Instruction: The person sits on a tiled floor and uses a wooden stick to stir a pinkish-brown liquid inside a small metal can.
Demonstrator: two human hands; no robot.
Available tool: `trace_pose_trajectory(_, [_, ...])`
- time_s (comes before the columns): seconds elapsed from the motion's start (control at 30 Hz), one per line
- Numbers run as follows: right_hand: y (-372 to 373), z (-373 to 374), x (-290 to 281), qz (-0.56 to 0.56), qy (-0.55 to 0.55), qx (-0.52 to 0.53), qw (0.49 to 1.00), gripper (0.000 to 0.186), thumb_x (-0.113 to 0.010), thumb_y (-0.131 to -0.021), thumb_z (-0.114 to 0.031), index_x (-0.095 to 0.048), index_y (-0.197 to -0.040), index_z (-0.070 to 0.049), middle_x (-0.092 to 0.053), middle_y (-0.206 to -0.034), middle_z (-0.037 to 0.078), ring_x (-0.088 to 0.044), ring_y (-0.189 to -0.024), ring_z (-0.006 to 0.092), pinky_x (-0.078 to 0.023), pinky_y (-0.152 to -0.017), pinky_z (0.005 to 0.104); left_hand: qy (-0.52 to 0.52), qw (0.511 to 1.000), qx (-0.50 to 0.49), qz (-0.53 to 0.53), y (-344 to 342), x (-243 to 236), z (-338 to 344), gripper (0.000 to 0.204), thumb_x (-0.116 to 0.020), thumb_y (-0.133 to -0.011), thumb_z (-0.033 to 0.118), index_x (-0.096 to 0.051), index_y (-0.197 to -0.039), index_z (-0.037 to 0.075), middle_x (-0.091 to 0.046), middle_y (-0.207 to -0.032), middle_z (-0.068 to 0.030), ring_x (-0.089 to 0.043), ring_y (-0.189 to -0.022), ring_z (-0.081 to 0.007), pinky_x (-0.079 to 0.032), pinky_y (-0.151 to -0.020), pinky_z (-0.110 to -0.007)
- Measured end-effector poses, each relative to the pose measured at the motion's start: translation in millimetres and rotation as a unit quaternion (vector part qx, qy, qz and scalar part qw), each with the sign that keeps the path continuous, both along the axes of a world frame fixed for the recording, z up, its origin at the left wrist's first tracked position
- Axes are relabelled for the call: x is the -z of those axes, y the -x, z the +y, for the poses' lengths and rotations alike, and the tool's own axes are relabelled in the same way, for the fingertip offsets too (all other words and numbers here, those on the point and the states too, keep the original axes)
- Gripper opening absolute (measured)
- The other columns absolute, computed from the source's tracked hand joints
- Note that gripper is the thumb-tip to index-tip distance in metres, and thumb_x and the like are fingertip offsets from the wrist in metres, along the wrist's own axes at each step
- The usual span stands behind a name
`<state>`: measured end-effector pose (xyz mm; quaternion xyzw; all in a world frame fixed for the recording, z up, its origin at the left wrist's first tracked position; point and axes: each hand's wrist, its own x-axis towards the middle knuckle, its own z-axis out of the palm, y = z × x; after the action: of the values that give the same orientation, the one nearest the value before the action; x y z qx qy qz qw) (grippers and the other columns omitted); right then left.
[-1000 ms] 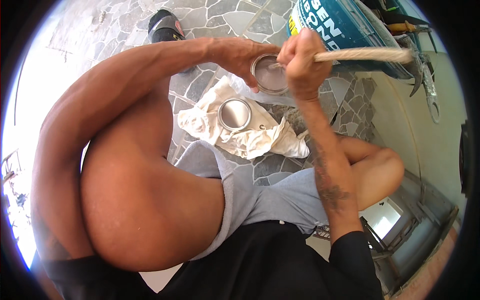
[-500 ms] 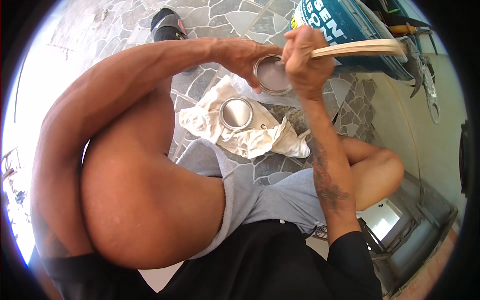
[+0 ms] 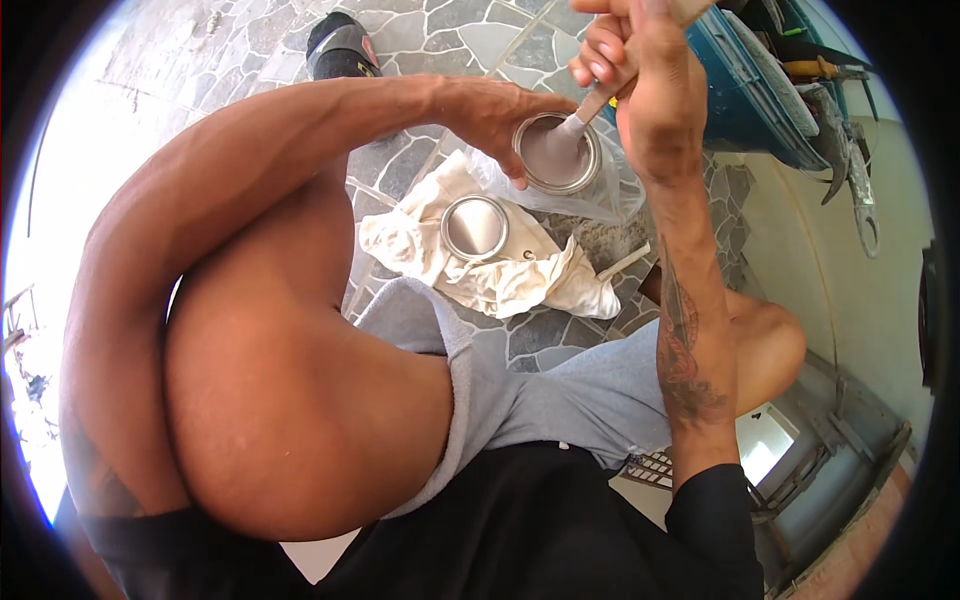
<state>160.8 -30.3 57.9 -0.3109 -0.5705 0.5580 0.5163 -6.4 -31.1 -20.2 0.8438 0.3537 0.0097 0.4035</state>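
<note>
My left hand (image 3: 492,122) is wrapped round the left side of an open metal can (image 3: 598,165) of greyish-mauve paint (image 3: 548,158). In my right hand (image 3: 655,95) is a flat wooden stirring stick (image 3: 592,104), held at a slant above the can's far right rim. Its lower end is coated and dips into the paint; its upper end leaves the top of the picture. Nearer to me, a round shiny metal lid (image 3: 474,228) lies on a crumpled cream cloth (image 3: 400,240).
Clear plastic sheeting (image 3: 622,195) lies under the can on the stone-patterned floor (image 3: 440,40). A blue bucket (image 3: 735,95) stands at the far right, with a hammer (image 3: 832,140) and other tools at its rim. A black shoe (image 3: 342,50) is at the far left.
My right hand has moved right and away from me, off the can's edge. The stick has swung from pointing right to a slant up and right. My left hand stays on the can.
</note>
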Motion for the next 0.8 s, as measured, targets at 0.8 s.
trace_pose_trajectory(0.8, [-8.4, -0.9, 25.6, 0.011, 0.014, 0.168, 0.986, 0.053, -0.042, -0.106, -0.053, -0.052, -0.091, -0.003, -0.04, -0.065, -0.002, -0.038, -0.051, 0.0086, -0.037, -0.049, 0.0269, -0.047, 0.997, -0.001, -0.061, 0.8, 15.5, -2.0, 0.099, -0.088, -0.069, 0.031, -0.037, -0.149, 0.007, -0.068, -0.119, -0.0248, -0.065, -0.115, -0.0388, -0.051, -0.099, -0.045])
